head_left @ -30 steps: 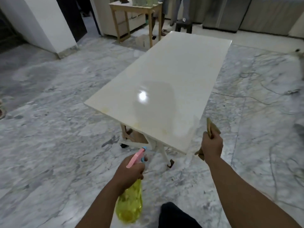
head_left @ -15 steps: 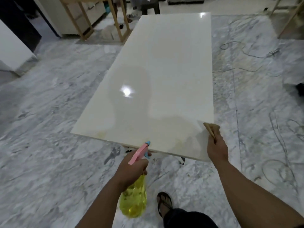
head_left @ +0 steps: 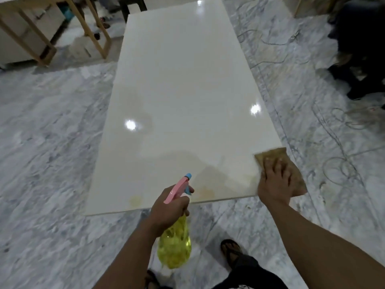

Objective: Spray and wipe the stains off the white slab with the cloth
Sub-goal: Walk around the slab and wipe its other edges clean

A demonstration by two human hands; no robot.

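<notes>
here the right hand [head_left: 275, 180] presses flat on the soft, limp cloth [head_left: 295, 176] at the near right corner of the glossy, probably slippery slab [head_left: 183, 90], while the left hand [head_left: 168, 207] grips the light bottle [head_left: 175, 247] by its neck, nozzle toward the yellowish stains [head_left: 205, 192].

Grey marble floor [head_left: 52, 142], wooden table frame [head_left: 91, 32] far left, loose cables [head_left: 341, 163] at right.

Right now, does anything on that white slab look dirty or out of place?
Yes. Two yellowish stains mark the white slab near its front edge: one by the left corner, another just beyond the spray bottle. The brown cloth under the right hand overhangs the slab's right corner.
</notes>
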